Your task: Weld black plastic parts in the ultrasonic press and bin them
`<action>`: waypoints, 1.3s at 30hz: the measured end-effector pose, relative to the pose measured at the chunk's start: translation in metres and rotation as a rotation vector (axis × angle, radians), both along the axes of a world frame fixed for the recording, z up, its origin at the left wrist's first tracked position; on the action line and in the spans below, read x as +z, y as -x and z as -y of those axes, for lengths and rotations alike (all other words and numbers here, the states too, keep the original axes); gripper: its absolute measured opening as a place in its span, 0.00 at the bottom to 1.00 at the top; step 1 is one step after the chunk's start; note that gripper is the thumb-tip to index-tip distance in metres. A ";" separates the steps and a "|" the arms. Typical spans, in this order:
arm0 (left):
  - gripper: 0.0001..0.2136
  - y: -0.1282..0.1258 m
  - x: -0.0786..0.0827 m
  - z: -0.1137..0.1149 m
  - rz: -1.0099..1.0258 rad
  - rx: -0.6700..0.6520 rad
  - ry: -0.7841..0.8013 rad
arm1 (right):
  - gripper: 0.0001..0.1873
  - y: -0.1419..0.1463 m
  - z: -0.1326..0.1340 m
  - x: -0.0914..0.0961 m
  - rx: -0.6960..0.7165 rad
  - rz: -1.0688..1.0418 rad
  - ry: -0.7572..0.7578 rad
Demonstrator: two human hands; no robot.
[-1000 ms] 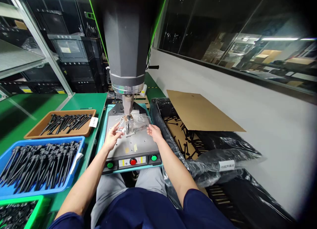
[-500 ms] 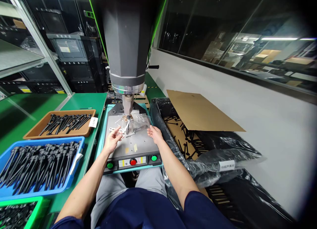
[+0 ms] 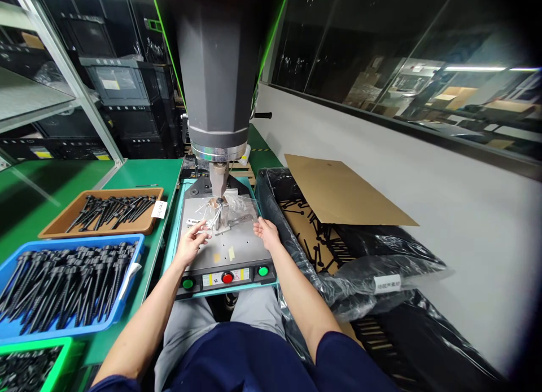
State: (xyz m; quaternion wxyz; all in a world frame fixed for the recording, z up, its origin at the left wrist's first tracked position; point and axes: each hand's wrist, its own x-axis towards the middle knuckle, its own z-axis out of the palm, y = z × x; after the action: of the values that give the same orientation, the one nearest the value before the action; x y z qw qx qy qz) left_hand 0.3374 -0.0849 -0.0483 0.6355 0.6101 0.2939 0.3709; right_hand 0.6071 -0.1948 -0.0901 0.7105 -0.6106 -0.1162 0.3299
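Note:
My left hand (image 3: 191,240) rests on the grey machine plate (image 3: 237,249) just left of the small metal fixture (image 3: 221,214), its fingers pinched on thin white strips (image 3: 208,213) that fan out toward the fixture. My right hand (image 3: 266,232) lies at the plate's right edge, fingers loosely curled, and whether it holds anything is hidden. Above the fixture hangs the machine's big grey head (image 3: 217,81) with its narrow tip (image 3: 219,181) close over the fixture. A clear plastic bag (image 3: 242,207) lies behind the fixture.
Two green buttons (image 3: 263,270) and a red one (image 3: 227,277) line the machine's front. To the left stand a brown tray (image 3: 55,228) and a blue bin (image 3: 127,301) of black rods, plus a green bin (image 3: 63,352). On the right, a black-lined box (image 3: 271,194) under cardboard (image 3: 339,191).
My left hand has sunk a little toward the plate, keeping its pinch on the white strips. My right hand has shifted slightly toward me along the plate's right edge.

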 end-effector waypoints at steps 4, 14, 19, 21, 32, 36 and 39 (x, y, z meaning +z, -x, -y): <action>0.26 0.019 0.000 0.005 -0.047 -0.040 0.003 | 0.20 -0.003 0.014 -0.001 -0.076 0.092 0.025; 0.22 0.108 -0.064 0.042 -0.321 0.449 -0.266 | 0.31 0.034 0.119 -0.056 -0.012 0.894 0.360; 0.34 0.114 -0.095 0.057 -0.587 0.383 -0.268 | 0.35 0.050 0.136 -0.078 0.108 0.877 0.466; 0.35 0.116 -0.102 0.055 -0.610 0.369 -0.285 | 0.36 0.051 0.137 -0.082 0.122 0.888 0.469; 0.33 0.129 -0.113 0.049 -0.626 0.276 -0.385 | 0.39 0.043 0.148 -0.093 0.214 0.924 0.511; 0.34 0.130 -0.111 0.047 -0.602 0.269 -0.370 | 0.40 0.044 0.147 -0.090 0.239 0.903 0.497; 0.34 0.130 -0.106 0.047 -0.579 0.254 -0.339 | 0.43 0.044 0.148 -0.088 0.260 0.879 0.497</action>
State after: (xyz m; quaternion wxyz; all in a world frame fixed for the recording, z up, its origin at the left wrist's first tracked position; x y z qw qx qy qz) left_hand 0.2074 -0.1321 -0.1542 0.3647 0.7453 0.4693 0.3021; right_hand 0.5634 -0.3426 -0.1781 0.3813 -0.8223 -0.3965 0.1457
